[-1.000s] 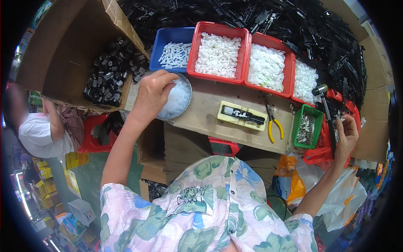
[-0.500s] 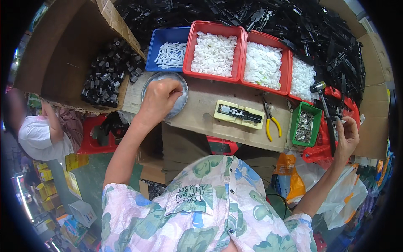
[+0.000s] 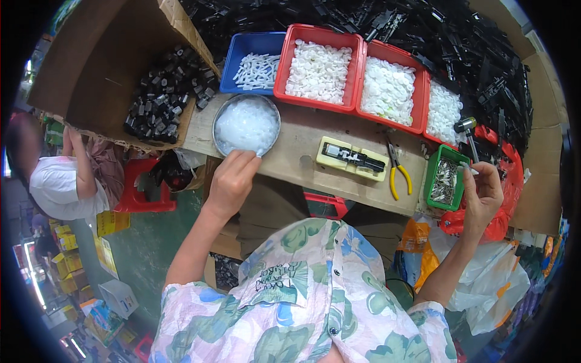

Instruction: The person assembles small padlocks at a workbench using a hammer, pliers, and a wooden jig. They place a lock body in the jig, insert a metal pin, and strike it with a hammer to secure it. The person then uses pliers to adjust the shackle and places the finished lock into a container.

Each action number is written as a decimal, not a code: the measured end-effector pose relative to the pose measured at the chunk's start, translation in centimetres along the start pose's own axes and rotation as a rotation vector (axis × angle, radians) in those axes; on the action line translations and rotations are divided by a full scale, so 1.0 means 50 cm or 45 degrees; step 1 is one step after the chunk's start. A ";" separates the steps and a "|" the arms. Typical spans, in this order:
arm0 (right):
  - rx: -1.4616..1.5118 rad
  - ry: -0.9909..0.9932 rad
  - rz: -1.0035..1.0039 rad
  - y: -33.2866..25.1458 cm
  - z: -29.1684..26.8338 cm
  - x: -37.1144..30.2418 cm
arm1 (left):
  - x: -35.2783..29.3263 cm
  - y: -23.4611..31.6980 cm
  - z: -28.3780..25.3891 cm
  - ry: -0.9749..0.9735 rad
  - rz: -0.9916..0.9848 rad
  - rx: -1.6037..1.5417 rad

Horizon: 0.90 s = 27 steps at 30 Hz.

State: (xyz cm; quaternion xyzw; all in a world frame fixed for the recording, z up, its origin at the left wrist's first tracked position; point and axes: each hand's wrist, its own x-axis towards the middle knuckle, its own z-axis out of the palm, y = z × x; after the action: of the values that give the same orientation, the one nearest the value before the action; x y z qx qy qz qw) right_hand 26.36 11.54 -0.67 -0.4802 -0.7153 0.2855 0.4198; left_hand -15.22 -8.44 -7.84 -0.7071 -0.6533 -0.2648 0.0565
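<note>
The left hand point(image 3: 232, 181), fingers pinched narrow, was at the near rim of the round bowl point(image 3: 215, 129); its content I could not tell. The right hand point(image 3: 484, 190) pinched a small white piece point(image 3: 470, 170) beside the green tray point(image 3: 430, 176). Bare table point(image 3: 293, 142) lay between bowl and cream block point(image 3: 330, 162).

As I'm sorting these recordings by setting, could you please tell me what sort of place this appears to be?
Probably a small-parts assembly workshop: rectangular red plastic bins hold many small white pieces, long black plastic-looking parts lie heaped behind, and yellow-handled metal pliers rest on the flat brownish worktop.
</note>
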 end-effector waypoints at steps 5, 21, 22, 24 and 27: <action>0.060 -0.036 0.000 -0.009 0.017 0.001 | -0.030 -0.018 -0.034 0.047 -0.019 0.019; 0.952 -0.433 0.382 -0.080 0.248 -0.100 | 0.053 0.109 0.031 0.316 -1.019 -1.613; 1.027 -0.439 0.380 -0.078 0.265 -0.108 | 0.066 0.130 0.048 0.286 -1.000 -1.685; 1.123 -0.424 0.396 -0.078 0.280 -0.115 | 0.095 0.169 0.064 0.216 -0.990 -1.813; 1.092 -0.380 0.361 -0.077 0.274 -0.114 | 0.116 0.191 0.085 0.186 -0.944 -1.849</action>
State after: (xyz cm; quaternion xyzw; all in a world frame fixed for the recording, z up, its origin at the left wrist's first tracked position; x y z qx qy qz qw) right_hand 13.71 4.72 -6.05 -0.3101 -0.5129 0.6754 0.4296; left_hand -4.81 -2.76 -6.34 -0.2865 -0.5052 -0.6687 -0.4643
